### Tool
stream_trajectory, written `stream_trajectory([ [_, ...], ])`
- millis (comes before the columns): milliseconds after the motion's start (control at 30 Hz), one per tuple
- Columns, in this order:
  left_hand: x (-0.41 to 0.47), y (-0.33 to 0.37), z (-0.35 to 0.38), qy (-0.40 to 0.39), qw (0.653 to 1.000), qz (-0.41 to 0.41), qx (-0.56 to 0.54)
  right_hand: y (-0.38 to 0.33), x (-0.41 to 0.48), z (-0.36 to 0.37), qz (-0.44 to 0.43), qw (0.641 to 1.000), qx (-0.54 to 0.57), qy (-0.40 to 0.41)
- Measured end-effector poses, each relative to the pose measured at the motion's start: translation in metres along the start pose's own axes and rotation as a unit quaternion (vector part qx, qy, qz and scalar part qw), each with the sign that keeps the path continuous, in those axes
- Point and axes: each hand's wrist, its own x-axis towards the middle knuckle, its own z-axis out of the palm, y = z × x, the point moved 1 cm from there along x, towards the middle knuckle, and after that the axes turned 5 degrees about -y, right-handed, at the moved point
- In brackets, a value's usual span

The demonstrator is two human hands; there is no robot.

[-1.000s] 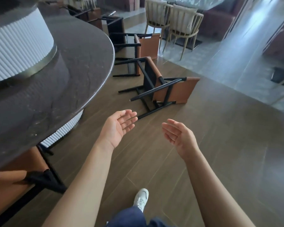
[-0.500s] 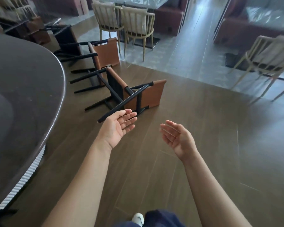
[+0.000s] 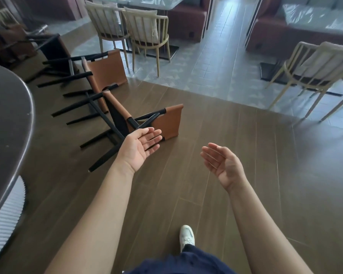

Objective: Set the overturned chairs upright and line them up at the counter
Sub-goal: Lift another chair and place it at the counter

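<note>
An overturned chair (image 3: 167, 121) with a tan leather back and black legs lies on its side on the wood floor just ahead. A second overturned chair (image 3: 107, 70) lies behind it, and a third (image 3: 53, 50) farther back left. The dark curved counter (image 3: 6, 123) fills the left edge. My left hand (image 3: 140, 148) reaches forward, palm up and fingers straight, over the nearest chair's black leg; I cannot tell whether it touches. My right hand (image 3: 222, 165) hangs in the air to the right, fingers relaxed, holding nothing.
Upright beige dining chairs (image 3: 145, 30) stand at a table at the back, another beige chair (image 3: 313, 70) at the right on the tiled floor. The counter's white ribbed base (image 3: 6, 216) is at lower left. My white shoe (image 3: 187, 237) is on the floor below.
The view has moved closer to the nearest overturned chair and turned right. My left hand now overlaps that chair's black leg; both hands keep the same open pose.
</note>
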Motion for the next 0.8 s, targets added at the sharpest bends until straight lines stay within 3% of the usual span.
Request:
stream_trajectory([
  [333,0.112,0.011,0.083,0.007,1.000,0.013,-0.015,-0.093,0.101,-0.045,0.006,0.999,0.026,0.023],
  [800,0.294,0.052,0.118,-0.012,1.000,-0.008,0.021,-0.155,0.259,-0.016,0.020,0.999,0.028,0.040],
])
